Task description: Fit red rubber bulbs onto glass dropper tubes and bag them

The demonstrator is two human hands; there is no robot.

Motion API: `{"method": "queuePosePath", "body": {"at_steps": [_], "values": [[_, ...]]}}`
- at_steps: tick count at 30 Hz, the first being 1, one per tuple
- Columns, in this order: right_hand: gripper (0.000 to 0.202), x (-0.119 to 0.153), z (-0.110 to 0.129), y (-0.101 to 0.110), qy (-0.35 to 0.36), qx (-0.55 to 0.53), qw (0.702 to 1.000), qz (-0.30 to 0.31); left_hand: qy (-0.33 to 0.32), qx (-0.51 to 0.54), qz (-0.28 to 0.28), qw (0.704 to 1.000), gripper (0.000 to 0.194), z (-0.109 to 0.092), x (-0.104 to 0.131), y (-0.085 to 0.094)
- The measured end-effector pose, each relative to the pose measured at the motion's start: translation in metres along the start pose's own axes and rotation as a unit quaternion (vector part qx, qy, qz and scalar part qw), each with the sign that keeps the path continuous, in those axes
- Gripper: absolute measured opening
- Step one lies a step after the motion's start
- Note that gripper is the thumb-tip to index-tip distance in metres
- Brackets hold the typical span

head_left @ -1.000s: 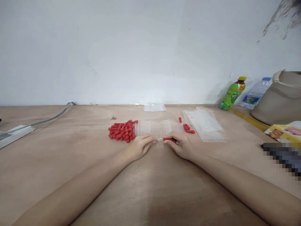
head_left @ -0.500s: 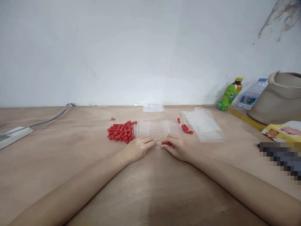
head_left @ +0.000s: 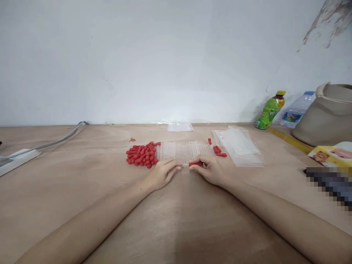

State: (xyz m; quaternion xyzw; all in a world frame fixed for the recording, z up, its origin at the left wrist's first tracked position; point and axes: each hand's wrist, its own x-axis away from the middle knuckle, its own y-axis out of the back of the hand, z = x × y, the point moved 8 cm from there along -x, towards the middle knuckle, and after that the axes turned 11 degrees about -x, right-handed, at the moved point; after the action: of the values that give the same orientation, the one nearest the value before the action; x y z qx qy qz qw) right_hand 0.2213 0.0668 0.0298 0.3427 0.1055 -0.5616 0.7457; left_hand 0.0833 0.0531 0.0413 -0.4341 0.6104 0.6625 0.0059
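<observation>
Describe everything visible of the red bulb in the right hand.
The red bulb is plain and looks rubbery. It lies roughly level, pinched between thumb and fingers of the right hand, which partly hide it. Its left end meets a thin clear tube running to the left hand; how far they overlap is unclear.

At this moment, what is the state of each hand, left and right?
Left hand: closed, holding a thin clear tube.
Right hand: closed, holding a red bulb at the tube's other end.
</observation>
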Motion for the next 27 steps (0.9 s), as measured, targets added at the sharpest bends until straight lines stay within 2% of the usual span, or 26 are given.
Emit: {"method": "queuePosePath", "body": {"at_steps": [5,13,20,27], "values": [[0.009,0.003,0.012,-0.007,0.059,0.066,0.995,0.038,-0.017,-0.029,0.002,0.999,0.023,-0.003,0.001,-0.001],[0.01,0.004,0.027,-0.012,0.089,0.115,0.987,0.064,-0.052,-0.032,0.002,0.998,0.021,-0.007,0.001,-0.004],[0.009,0.003,0.025,-0.019,0.088,0.143,0.983,0.077,-0.065,-0.044,-0.004,0.997,0.021,-0.013,-0.001,-0.003],[0.012,0.0,0.021,-0.021,0.092,0.108,0.986,0.085,-0.072,-0.047,0.014,0.996,0.023,-0.015,-0.002,-0.004]]}}
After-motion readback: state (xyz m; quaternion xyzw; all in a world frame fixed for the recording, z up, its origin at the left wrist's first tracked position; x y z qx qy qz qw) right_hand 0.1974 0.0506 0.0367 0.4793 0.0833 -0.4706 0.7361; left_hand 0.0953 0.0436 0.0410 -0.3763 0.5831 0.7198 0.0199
